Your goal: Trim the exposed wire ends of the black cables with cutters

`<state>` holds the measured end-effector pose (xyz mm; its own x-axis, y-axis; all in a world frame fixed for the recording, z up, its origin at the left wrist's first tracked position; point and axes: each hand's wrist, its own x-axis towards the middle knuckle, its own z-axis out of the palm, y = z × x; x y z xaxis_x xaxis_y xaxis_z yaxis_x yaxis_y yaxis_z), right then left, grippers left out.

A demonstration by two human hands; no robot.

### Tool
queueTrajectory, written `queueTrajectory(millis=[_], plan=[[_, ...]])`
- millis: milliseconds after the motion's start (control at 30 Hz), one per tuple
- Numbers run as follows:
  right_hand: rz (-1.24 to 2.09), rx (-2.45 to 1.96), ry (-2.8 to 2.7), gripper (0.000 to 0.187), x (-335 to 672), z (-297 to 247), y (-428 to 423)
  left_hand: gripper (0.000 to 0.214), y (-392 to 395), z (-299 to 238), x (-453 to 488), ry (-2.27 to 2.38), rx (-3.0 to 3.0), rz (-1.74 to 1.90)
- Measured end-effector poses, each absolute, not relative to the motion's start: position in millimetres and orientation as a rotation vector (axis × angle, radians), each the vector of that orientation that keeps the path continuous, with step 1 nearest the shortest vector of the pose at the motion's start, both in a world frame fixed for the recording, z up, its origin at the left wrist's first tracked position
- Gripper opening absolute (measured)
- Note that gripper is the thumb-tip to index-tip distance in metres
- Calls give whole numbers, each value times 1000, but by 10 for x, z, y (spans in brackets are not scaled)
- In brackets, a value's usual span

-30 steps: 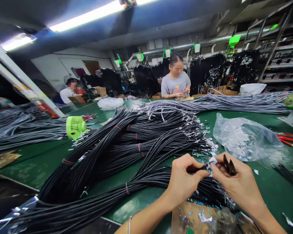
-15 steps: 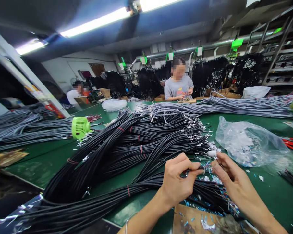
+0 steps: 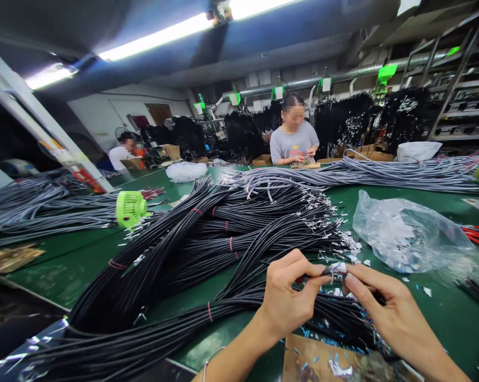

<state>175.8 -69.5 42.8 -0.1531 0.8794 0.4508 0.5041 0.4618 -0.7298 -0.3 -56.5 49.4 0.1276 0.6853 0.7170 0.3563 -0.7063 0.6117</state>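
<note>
My left hand (image 3: 289, 297) pinches the end of a black cable (image 3: 316, 276) between thumb and fingers, low in the middle of the view. My right hand (image 3: 382, 305) holds a small white connector (image 3: 338, 267) against the cable's bare wire tips. Both hands hover over bundles of black cables (image 3: 207, 249) tied with red bands, lying across the green table (image 3: 446, 313). A clear plastic bag of small white parts (image 3: 406, 233) lies just beyond my right hand.
Grey cable bundles (image 3: 382, 172) lie at the back and left. A green fan (image 3: 131, 208) stands at left, red-handled cutters (image 3: 478, 236) at right. A board with wire scraps (image 3: 327, 361) sits below my hands. A person in grey (image 3: 294, 140) works across the table.
My right hand has brought the white connector from above down onto the wire tips held by my left hand. The dark tool seen earlier in my right hand is no longer visible.
</note>
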Motion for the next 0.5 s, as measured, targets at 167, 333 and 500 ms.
queueTrajectory(millis=[167,333,500], plan=[[469,-1172,-1813,25,1761,420,-689,7,-576,506,14,1049,2079,1579],[388,-1166,-1792,24,1772,422,-691,8,-599,525,42,1075,2018,1537],[350,-1169,-1770,22,1795,412,-688,23,-605,437,67,1074,1843,1377]])
